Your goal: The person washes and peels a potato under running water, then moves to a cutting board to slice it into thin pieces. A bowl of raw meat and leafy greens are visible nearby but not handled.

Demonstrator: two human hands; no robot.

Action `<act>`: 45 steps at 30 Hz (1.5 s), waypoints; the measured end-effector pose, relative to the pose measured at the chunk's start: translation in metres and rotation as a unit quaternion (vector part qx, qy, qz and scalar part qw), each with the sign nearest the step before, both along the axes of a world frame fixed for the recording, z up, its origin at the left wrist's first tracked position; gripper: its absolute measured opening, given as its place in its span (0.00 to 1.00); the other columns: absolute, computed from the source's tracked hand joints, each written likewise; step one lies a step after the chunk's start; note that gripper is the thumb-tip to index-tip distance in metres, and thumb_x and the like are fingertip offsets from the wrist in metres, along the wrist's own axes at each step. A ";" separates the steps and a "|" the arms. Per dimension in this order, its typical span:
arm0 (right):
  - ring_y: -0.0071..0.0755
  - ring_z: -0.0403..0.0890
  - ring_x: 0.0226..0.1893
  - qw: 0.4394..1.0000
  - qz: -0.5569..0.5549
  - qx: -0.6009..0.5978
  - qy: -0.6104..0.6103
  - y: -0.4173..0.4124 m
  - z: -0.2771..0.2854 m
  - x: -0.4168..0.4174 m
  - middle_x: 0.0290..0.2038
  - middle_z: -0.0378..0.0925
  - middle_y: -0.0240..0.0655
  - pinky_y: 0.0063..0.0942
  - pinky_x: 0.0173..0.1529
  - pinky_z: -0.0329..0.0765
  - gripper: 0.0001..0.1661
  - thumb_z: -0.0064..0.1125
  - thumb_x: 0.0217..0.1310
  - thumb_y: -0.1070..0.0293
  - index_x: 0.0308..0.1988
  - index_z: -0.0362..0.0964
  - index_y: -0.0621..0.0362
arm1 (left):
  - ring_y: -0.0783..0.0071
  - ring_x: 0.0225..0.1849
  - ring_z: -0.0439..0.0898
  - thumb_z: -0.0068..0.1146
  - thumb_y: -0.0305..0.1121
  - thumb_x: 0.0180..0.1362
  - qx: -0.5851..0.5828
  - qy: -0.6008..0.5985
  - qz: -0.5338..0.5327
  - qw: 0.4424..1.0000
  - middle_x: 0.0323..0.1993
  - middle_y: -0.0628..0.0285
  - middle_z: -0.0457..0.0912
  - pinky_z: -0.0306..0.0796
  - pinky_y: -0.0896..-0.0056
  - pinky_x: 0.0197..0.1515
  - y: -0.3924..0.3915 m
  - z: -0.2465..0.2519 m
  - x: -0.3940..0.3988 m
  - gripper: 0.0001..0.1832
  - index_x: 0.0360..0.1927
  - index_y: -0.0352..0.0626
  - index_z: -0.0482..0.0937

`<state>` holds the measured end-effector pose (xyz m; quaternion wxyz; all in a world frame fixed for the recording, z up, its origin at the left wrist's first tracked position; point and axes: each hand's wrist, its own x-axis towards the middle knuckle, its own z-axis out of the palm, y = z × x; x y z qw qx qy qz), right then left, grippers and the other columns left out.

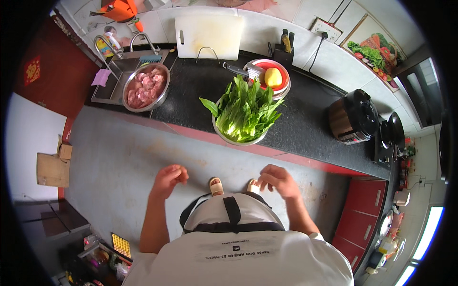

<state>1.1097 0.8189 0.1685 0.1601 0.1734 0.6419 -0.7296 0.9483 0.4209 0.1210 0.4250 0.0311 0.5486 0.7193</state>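
Note:
Both my hands hang in the air over the floor, short of the counter. My left hand [171, 178] has its fingers loosely curled, with no object visible in it. My right hand [276, 180] is half curled and slightly blurred, also without an object. Leafy green vegetables [247, 111] stand in a round bowl [240, 142] at the counter's front edge. Behind it, a yellow-skinned vegetable or fruit [273, 77] and a peeler or slicer with a black handle [238, 69] lie on a red plate or basket [285, 74]. Raw meat pieces [146, 87] fill a steel bowl [158, 103] beside the sink.
A sink [98, 93] with two taps is at the left. A white cutting board [211, 35] leans on the wall in a wire stand. A knife block [283, 55] stands behind the plate. An electric pressure cooker [352, 116] and a black stove [383, 153] are at the right.

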 end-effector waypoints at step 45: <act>0.41 0.89 0.37 0.875 -0.481 -0.053 0.007 0.233 -0.195 -0.271 0.43 0.81 0.43 0.41 0.34 0.92 0.19 0.57 0.66 0.73 0.54 0.69 0.69 | 0.75 0.39 0.83 0.58 0.32 0.70 -0.233 0.176 0.003 0.956 0.39 0.63 0.85 0.78 0.73 0.43 0.271 -0.016 -0.251 0.08 0.45 0.38 0.82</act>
